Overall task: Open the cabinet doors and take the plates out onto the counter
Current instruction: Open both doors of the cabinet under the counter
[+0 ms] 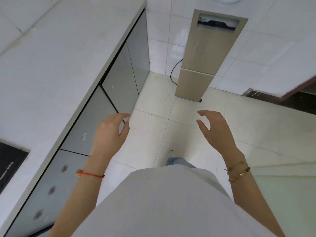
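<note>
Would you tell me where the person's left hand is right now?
In the head view, the left hand hangs open left of centre, in front of the closed grey cabinet doors under the counter, near one door's lower corner.

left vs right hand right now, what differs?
Left hand reaches toward the grey cabinet door; right hand hangs over the floor tiles. Left wrist has a red cord bracelet; right has gold bangles. Both are open and hold nothing.
</note>
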